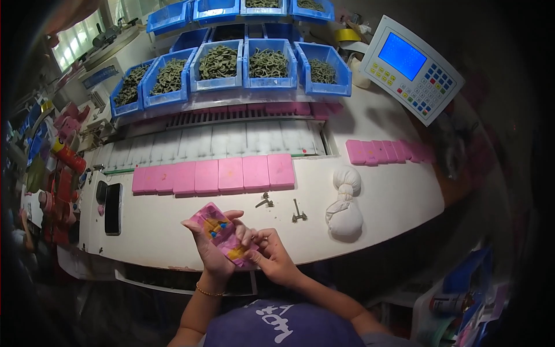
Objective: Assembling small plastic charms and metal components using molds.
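A pink rubber mould (203,218) with yellow and blue patches on its faces lies folded open above the table's front edge. My left hand (213,254) cradles it from below, thumb along its left side and fingers round the far side. My right hand (276,258) is closed at the mould's lower right part, fingertips against it. Whether the right fingers also pinch some small piece, I cannot make out. Just beyond my hands, two small dark green branched wax pieces, one wax piece (265,200) and another wax piece (298,211), lie on the white table (167,225).
A row of pink mould blocks (207,176) stands behind my hands, with more pink blocks (378,152) at right. A tied white cloth bag (345,217) and a phone (114,209) flank them. Blue bins (329,87) of green pieces and a keypad panel (413,69) stand behind.
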Demonstrator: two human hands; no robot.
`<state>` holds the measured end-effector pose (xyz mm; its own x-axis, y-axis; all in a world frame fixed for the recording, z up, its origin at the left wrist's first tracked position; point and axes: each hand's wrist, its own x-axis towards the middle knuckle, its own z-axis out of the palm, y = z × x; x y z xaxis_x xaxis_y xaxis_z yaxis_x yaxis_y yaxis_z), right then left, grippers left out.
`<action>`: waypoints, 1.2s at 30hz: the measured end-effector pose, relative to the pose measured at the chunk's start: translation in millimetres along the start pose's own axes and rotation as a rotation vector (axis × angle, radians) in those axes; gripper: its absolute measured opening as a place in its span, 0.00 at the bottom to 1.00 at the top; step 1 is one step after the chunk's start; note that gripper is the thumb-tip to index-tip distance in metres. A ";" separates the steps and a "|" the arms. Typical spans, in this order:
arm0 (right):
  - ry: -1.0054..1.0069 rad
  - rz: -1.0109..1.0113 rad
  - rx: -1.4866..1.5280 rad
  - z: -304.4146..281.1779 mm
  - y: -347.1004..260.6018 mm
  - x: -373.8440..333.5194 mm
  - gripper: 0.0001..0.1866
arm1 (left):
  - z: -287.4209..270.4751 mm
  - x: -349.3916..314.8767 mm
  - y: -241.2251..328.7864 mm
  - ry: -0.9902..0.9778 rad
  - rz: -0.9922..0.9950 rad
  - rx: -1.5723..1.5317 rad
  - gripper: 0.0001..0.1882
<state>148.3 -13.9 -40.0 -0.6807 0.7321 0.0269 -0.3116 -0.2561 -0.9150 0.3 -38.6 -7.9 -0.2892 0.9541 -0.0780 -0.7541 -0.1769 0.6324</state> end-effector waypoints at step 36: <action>0.201 -0.422 -1.225 -45.1 -114.0 -28.6 0.32 | 5.2 17.0 14.4 0.198 -0.142 0.417 0.39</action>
<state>233.2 22.8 45.4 -0.5363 0.7221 0.4369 0.3984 0.6729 -0.6233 -12.4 -23.7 3.9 -0.3374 0.8903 -0.3058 -0.5053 0.1028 0.8568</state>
